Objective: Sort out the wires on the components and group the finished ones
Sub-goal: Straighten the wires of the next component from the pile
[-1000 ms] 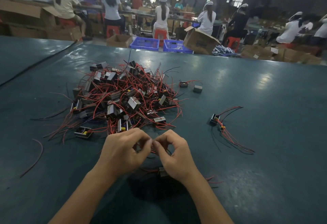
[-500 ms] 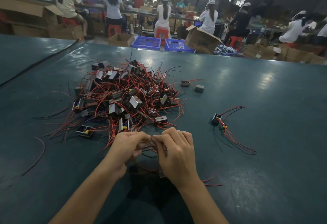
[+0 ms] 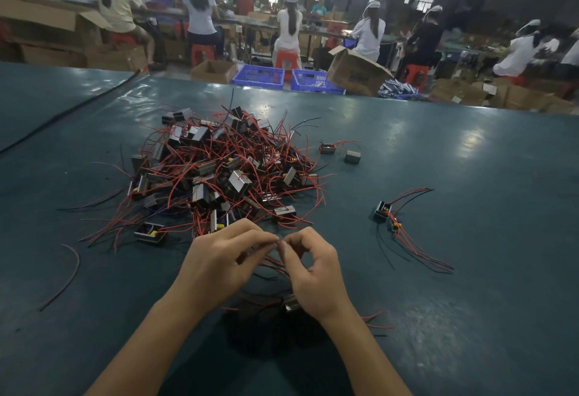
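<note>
A tangled pile of small metal components with red and black wires [image 3: 225,173] lies on the dark green table [image 3: 470,286]. Just in front of it, my left hand [image 3: 219,264] and my right hand [image 3: 313,270] meet fingertip to fingertip, both pinching the thin wires of one component [image 3: 289,303]. That component hangs below my right wrist, mostly hidden. To the right lie two components with their wires laid out together [image 3: 387,212].
Two loose components [image 3: 352,156] sit right of the pile, and a stray red wire [image 3: 67,276] lies at the left. Beyond the table's far edge stand blue crates [image 3: 258,74], cardboard boxes [image 3: 354,71] and several seated workers.
My right hand has turned back so its thumb and forefinger pinch the wires again. Both hands stay in front of the pile; the view has shifted slightly.
</note>
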A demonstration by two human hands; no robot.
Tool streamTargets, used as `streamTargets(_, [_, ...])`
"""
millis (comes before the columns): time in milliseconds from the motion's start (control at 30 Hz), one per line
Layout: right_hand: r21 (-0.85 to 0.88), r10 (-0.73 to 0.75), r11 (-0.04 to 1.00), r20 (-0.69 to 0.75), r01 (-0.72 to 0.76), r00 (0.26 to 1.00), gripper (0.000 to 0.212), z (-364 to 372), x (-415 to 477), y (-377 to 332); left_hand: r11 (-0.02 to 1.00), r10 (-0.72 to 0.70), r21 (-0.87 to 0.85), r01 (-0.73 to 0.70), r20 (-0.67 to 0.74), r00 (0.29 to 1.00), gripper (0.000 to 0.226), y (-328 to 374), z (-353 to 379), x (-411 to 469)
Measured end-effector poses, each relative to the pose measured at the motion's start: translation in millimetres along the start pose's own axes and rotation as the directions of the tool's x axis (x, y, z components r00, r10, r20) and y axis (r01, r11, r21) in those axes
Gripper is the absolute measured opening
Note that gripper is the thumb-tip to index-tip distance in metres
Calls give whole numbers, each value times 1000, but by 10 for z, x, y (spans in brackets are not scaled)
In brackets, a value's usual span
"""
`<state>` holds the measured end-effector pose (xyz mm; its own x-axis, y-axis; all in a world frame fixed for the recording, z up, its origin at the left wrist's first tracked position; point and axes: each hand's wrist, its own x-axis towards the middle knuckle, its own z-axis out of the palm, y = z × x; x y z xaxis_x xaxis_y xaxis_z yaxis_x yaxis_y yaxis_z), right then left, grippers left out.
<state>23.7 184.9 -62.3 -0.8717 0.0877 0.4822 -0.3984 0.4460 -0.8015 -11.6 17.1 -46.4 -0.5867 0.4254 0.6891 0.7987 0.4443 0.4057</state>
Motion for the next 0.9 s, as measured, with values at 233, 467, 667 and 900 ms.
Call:
streamTargets(233, [66,40,997,41,-43,998,11,13,-16,10,997,-16,78,13,28,999,23,53,-23,7])
streamTargets(467, [-460,-189,873,-15,161,982,5,29,-49,58,940,-289,184,286,-11,957,7,143,87,-15])
streamTargets(667, [-641,-387,719,-49,269,921,19,52,-49,52,788,-585,-106,606,174,792,17,96,107,38])
streamTargets(900, [-596,-368,760,-65,259,928,19,52,-51,31,501,-670,-447,741,342,659,26,59,44,112])
